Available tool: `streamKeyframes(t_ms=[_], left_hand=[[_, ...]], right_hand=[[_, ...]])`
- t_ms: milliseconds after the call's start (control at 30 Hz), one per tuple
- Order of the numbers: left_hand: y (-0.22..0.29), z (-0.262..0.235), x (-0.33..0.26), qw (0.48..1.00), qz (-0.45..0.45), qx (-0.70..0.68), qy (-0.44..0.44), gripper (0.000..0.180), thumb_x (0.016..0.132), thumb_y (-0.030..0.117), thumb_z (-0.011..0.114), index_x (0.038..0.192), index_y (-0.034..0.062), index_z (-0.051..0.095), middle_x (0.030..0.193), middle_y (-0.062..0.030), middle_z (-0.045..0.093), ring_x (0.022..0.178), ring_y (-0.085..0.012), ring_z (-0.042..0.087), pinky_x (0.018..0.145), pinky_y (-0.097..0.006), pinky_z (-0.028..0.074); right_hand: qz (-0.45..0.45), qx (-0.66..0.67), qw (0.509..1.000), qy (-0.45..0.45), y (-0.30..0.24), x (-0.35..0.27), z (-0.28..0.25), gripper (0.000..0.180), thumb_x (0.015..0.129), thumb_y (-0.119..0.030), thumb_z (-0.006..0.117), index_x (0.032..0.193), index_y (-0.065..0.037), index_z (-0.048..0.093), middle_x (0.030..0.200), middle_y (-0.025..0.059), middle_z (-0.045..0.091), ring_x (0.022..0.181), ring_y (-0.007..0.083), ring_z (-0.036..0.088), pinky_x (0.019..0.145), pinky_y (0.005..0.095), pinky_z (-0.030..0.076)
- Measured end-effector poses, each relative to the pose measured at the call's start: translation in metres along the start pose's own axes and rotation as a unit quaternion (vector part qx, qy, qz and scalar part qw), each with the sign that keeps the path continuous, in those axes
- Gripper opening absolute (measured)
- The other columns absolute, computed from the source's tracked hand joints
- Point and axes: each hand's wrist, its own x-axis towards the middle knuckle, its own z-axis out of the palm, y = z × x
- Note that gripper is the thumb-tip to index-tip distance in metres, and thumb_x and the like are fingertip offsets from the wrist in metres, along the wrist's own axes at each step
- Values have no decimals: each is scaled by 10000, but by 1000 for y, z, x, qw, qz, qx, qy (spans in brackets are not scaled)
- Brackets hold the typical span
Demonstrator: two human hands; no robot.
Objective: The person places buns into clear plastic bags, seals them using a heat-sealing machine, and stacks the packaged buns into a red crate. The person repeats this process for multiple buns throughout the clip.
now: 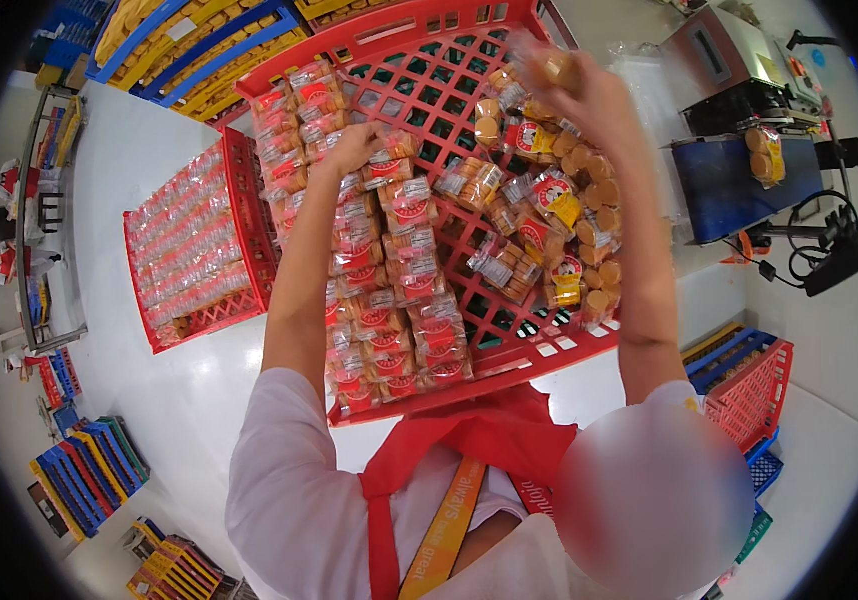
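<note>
A large red plastic crate (476,385) lies before me with clear packs of round biscuits in it. Neat columns of these packs (357,255) fill its left part, labels facing up. At the far end of the shorter right-hand column, my left hand (352,150) has its fingers closed on a biscuit pack (392,147). Loose packs (561,205) lie jumbled on the right side, some with yellow labels. Above that pile, at the crate's far right, my right hand (589,95) grips another biscuit pack (555,70), partly smeared by motion.
Left of the crate stands a smaller red crate (199,240) of packed rows. Stacked blue and yellow trays (199,50) rise behind. At the right are a machine (714,55), a blue plate (699,190) bearing a pack, and black cables (839,255). More crates (749,390) stand at lower right.
</note>
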Motion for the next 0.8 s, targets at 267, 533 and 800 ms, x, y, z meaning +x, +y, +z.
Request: streamKeyframes(t_ms=[267, 533, 800], left_hand=[[65, -47, 16, 984, -4, -163, 76, 141, 893, 168, 619, 942, 37, 643, 817, -44, 647, 748, -135, 600, 708, -290, 482], [-39, -8, 98, 984, -147, -38, -90, 775, 870, 675, 391, 1340, 64, 475, 1342, -191, 482, 1273, -281, 423, 1025, -405, 346], [38, -15, 67, 936, -242, 56, -249, 852, 824, 759, 306, 1301, 87, 519, 1460, -207, 308, 1335, -345, 319, 1063, -491, 280]], right_hand=[[-86, 334, 934, -93, 6, 29, 312, 399, 794, 102, 484, 1142, -89, 522, 1124, 182, 599, 1095, 324, 572, 895, 367, 448], [106, 445, 886, -72, 13, -28, 310, 380, 945, -197, 444, 1277, -14, 425, 1317, 213, 463, 1254, 336, 432, 1023, 381, 348], [160, 521, 822, -165, -49, -63, 303, 838, 926, -595, 334, 1453, 11, 94, 1499, 250, 155, 1416, 339, 103, 1140, 403, 132]])
